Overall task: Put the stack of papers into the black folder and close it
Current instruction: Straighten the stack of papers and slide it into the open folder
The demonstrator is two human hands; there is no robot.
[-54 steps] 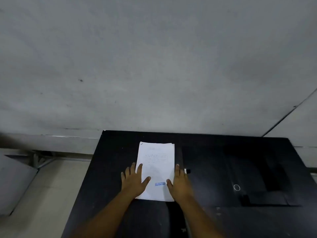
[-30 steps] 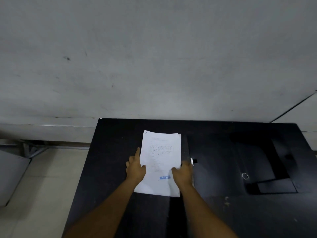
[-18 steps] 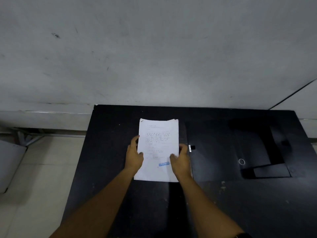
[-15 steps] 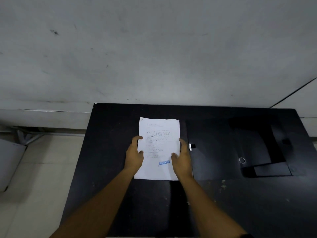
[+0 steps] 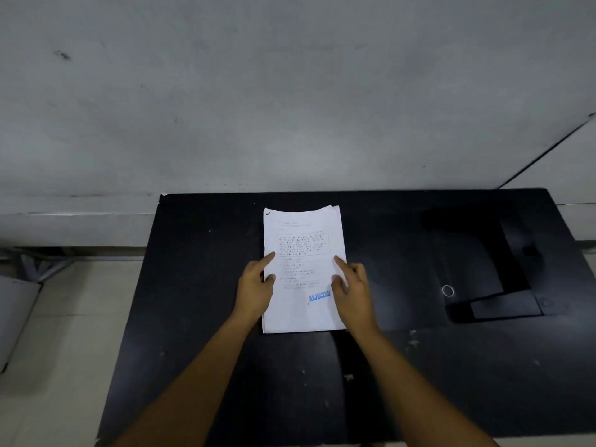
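A stack of white papers [image 5: 303,240] with a blue "REJECTED" stamp lies on the black table [image 5: 200,285]. My left hand [image 5: 254,285] holds the stack's left edge, thumb on the top sheet. My right hand [image 5: 353,291] holds the right edge the same way. The black folder [image 5: 403,269] lies open just right of the stack, hard to tell from the table. Its flaps spread to the far right, with a small metal ring [image 5: 447,290] on one panel. Whether the stack rests partly on the folder I cannot tell.
A grey wall [image 5: 290,91] stands right behind the table. The table's left edge drops to a pale tiled floor [image 5: 71,317], where a grey slab [image 5: 13,317] leans. Bare black tabletop spreads in front of the stack.
My hands went from lying flat on the lower part of the stack to gripping its two side edges, then slid a little up them. The stack has stayed in place.
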